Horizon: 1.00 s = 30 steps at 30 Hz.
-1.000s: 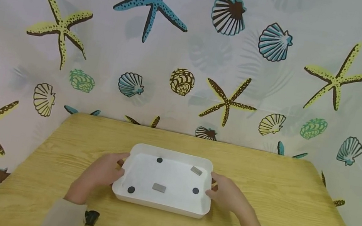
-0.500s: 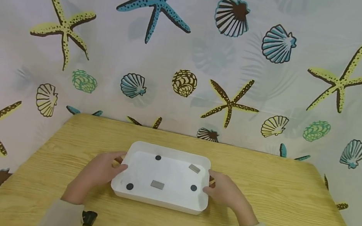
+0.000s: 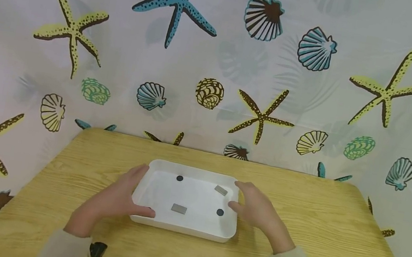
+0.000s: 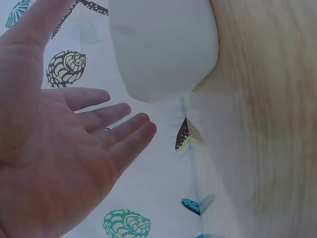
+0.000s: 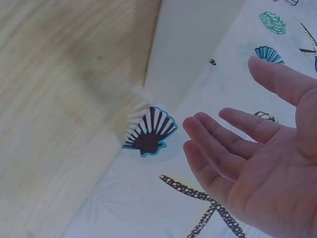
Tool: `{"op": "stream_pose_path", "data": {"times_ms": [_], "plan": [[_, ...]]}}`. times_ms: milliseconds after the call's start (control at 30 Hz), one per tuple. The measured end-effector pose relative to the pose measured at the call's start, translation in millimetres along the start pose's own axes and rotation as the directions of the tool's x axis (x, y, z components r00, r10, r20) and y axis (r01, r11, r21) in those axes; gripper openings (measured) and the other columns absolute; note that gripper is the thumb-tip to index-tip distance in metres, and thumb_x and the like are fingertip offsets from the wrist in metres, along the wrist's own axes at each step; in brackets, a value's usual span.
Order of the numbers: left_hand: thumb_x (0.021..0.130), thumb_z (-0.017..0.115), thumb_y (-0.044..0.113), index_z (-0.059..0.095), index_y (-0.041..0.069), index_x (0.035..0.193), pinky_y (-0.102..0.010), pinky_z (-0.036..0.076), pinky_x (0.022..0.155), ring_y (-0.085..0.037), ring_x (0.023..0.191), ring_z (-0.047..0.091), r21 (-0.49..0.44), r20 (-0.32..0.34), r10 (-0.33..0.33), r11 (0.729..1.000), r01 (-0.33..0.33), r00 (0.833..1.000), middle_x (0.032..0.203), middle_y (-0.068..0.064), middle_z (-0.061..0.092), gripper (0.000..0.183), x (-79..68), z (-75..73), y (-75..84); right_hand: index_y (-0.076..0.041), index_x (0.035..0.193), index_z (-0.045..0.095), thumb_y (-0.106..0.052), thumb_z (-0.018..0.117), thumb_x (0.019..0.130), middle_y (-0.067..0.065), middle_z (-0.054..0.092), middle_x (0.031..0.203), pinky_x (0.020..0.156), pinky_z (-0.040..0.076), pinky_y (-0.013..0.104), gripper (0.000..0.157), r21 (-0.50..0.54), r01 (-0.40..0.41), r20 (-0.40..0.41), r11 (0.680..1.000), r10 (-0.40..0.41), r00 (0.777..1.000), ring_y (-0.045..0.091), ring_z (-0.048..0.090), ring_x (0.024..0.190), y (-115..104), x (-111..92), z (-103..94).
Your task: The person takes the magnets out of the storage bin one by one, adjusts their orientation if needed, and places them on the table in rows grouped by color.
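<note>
A shallow white tray (image 3: 180, 229) sits on the wooden table. Inside lie two grey rectangular pieces, one near the front (image 3: 179, 209) and one at the back right (image 3: 221, 190). A black disc (image 3: 180, 178) is at the back and another disc (image 3: 220, 212) at the right. My left hand (image 3: 117, 197) is spread at the tray's left end, its thumb over the front left corner. In the left wrist view its fingers stand apart from the tray wall (image 4: 163, 49). At the right end is my right hand (image 3: 256, 207), fingers extended and off the wall in its wrist view.
Bare wood of the table (image 3: 307, 223) stretches around the tray. A white cloth (image 3: 199, 65) printed with starfish and shells hangs behind the table and along both sides. Dark wrist cameras, such as the left one (image 3: 97, 250), sit at the sleeves.
Both hands have let go of the tray's ends and spread their fingers. The left thumb has moved toward the front corner, now covering the front left disc. The tray has barely moved.
</note>
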State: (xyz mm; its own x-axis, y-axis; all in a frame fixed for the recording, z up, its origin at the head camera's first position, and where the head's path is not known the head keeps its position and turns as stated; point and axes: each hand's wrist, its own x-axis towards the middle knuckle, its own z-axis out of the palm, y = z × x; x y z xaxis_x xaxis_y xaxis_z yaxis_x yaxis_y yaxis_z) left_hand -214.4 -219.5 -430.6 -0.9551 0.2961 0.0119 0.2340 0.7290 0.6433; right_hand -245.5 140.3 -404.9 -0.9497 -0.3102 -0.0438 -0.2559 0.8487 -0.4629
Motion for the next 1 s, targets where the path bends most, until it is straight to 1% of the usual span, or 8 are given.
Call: {"op": "stream_pose_path", "data": {"times_ms": [67,200,300,467,600,767,900,1000], "plan": [[0.073,0.091,0.054,0.010,-0.004,0.163,-0.068,0.029,0.122,-0.053,0.155,0.020,0.024,0.010,-0.002,1.000,0.002,1.000,0.170,-0.030,0.014,0.134,-1.6,1.4,2.6,-0.003,0.149,0.051,-0.025,0.071,0.098,0.020,0.054,0.152,0.116,0.045,0.056,0.059,-0.012,0.022,-0.008,1.000,-0.022,1.000,0.039,0.052,0.141,-3,0,-2.4],[0.072,0.090,0.056,0.012,-0.003,0.164,-0.067,0.029,0.122,-0.051,0.155,0.020,0.069,0.015,-0.008,0.998,0.007,1.000,0.171,-0.027,0.014,0.134,-3.8,4.2,4.2,-0.005,0.148,0.054,-0.025,0.071,0.099,0.018,0.055,0.152,0.116,0.045,0.055,0.056,-0.043,0.067,-0.023,0.997,-0.069,0.997,0.038,0.053,0.141,-10,1,-6.8],[0.071,0.090,0.058,0.013,-0.001,0.164,-0.066,0.029,0.122,-0.050,0.155,0.020,0.081,0.005,-0.009,0.997,0.009,1.000,0.171,-0.025,0.015,0.134,-5.4,6.9,2.2,-0.006,0.146,0.056,-0.026,0.072,0.098,0.016,0.057,0.150,0.115,0.046,0.055,0.054,-0.071,0.092,-0.034,0.993,-0.095,0.995,0.037,0.054,0.140,-15,4,-8.1],[0.068,0.089,0.063,0.016,-0.001,0.164,-0.066,0.032,0.121,-0.050,0.155,0.020,0.108,-0.018,0.014,0.994,-0.012,1.000,0.171,-0.025,0.014,0.136,-8.2,10.4,-3.4,-0.006,0.140,0.062,-0.026,0.073,0.097,0.014,0.062,0.145,0.112,0.050,0.052,0.048,-0.089,0.138,-0.046,0.986,-0.143,0.989,0.034,0.060,0.135,-18,10,-4.2],[0.068,0.089,0.065,0.016,-0.003,0.163,-0.066,0.033,0.120,-0.051,0.155,0.019,0.108,-0.016,0.004,0.994,-0.003,1.000,0.172,-0.025,0.010,0.138,-10.1,10.5,-6.5,-0.007,0.136,0.065,-0.025,0.074,0.097,0.012,0.066,0.141,0.109,0.053,0.050,0.045,-0.091,0.183,-0.045,0.979,-0.187,0.981,0.032,0.063,0.130,-22,13,3.5],[0.068,0.089,0.063,0.010,-0.004,0.163,-0.067,0.031,0.121,-0.053,0.155,0.016,0.087,0.006,-0.016,0.996,0.016,1.000,0.172,-0.027,0.007,0.141,-10.6,9.2,-9.6,-0.008,0.135,0.066,-0.026,0.074,0.097,0.011,0.067,0.140,0.108,0.054,0.048,0.043,-0.088,0.215,-0.023,0.973,-0.218,0.976,0.031,0.065,0.127,-31,15,10.1],[0.069,0.089,0.064,0.008,-0.005,0.163,-0.067,0.028,0.123,-0.053,0.156,0.016,0.064,0.023,-0.042,0.997,0.040,0.999,0.172,-0.028,0.007,0.142,-11.5,7.5,-10.6,-0.007,0.133,0.068,-0.026,0.075,0.096,0.012,0.067,0.139,0.109,0.053,0.050,0.042,-0.097,0.255,-0.015,0.962,-0.257,0.966,0.032,0.065,0.127,-39,18,13.3],[0.070,0.087,0.065,0.011,-0.007,0.162,-0.066,0.027,0.123,-0.053,0.155,0.018,0.070,0.039,-0.050,0.996,0.047,0.998,0.171,-0.029,0.011,0.139,-11.8,6.0,-9.9,-0.006,0.132,0.068,-0.026,0.074,0.096,0.013,0.068,0.138,0.109,0.052,0.052,0.042,-0.105,0.281,-0.006,0.954,-0.283,0.959,0.033,0.065,0.127,-44,21,15.4]]}}
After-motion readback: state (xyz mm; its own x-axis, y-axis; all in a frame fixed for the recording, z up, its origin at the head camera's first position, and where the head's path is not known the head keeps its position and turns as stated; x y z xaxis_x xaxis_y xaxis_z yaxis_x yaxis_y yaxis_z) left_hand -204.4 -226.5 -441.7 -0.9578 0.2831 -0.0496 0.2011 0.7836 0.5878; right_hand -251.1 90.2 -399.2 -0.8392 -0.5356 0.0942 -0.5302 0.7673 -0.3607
